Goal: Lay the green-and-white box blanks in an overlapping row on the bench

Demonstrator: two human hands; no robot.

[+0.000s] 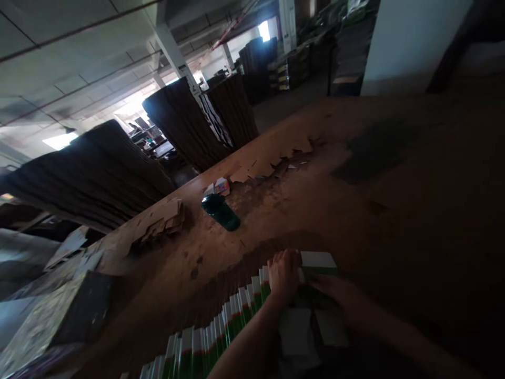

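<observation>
Near the bottom of the head view, a white and green carton (317,260) with open white flaps (298,331) lies close to me. My left hand (283,273) has its fingers curled over the carton's left edge, at the end of a row of flat cartons. My right hand (339,292) grips the carton's near right side, its fingers partly lost in shadow. The row of flat cartons (224,321), white with green and red bands, stands packed on edge and runs down to the lower left, partly behind my left forearm.
A green bottle (221,212) lies on the brown table (252,226), beside a small printed box (221,186). Cardboard scraps (160,223) lie further left. Tall cardboard stacks (82,173) stand beyond the table. A wrapped block (67,310) sits at lower left.
</observation>
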